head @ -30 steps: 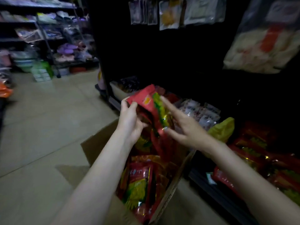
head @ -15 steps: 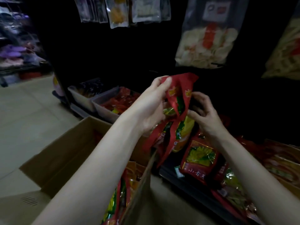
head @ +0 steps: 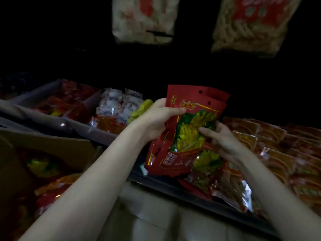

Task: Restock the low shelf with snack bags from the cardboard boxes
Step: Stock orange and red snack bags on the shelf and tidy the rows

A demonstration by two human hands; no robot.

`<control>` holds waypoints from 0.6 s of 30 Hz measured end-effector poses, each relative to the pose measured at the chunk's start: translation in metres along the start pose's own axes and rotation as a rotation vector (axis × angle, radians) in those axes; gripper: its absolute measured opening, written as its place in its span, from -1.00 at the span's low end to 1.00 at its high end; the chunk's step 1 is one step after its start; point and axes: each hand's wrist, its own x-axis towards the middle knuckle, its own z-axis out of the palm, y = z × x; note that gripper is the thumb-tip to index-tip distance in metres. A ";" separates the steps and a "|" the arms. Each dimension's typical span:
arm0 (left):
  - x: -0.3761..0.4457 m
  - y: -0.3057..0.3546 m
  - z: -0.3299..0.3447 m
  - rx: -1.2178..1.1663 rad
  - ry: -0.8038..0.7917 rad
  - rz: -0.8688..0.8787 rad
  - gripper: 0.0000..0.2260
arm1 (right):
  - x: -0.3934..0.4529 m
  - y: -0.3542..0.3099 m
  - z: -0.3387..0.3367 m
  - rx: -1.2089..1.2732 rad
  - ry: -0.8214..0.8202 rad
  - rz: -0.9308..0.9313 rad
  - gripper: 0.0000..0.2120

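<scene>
Dim shop light falls on a pale tiled floor (head: 152,221) at the bottom of the view, with a low shelf (head: 191,190) running across just beyond it. Both bare forearms reach forward and up from the near edge, converging over the shelf's front lip. At the near left stands an open cardboard box (head: 52,146), with red and yellow packets dimly visible inside. The left hand (head: 156,119) grips the upper left edge of a bunch of red snack bags (head: 189,129), thumb laid across the top front and fingers wrapped behind. The right hand (head: 220,138) holds the same bunch from the right side, fingers curled onto the yellow and green picture on the front. The bags stand nearly upright, held above the shelf. To the right, orange packets (head: 271,143) lie in overlapping rows on the shelf. Farther left sit grey trays (head: 83,126) of red and white packets. Two large pale bags (head: 144,20) hang blurred against the dark wall behind.
</scene>
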 end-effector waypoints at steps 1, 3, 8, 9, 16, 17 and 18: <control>0.008 -0.015 0.005 -0.006 0.025 -0.008 -0.88 | -0.002 0.010 -0.011 0.020 0.071 0.019 -0.34; 0.022 -0.047 0.016 0.065 0.103 -0.012 -0.84 | -0.008 0.032 -0.031 0.027 0.240 0.085 -0.55; 0.023 -0.150 0.038 0.294 0.025 -0.154 -0.38 | -0.017 0.113 -0.082 0.126 0.553 0.455 -0.58; 0.021 -0.175 0.039 0.355 -0.057 -0.171 -0.28 | -0.015 0.127 -0.086 0.143 0.589 0.502 -0.57; 0.022 -0.251 0.045 0.518 -0.324 -0.408 0.06 | 0.014 0.159 -0.091 0.118 0.615 0.562 -0.62; 0.024 -0.254 0.045 0.466 -0.340 -0.436 0.01 | 0.018 0.160 -0.092 0.122 0.584 0.565 -0.56; 0.028 -0.256 0.045 0.422 -0.343 -0.452 -0.01 | 0.021 0.160 -0.093 0.124 0.567 0.566 -0.52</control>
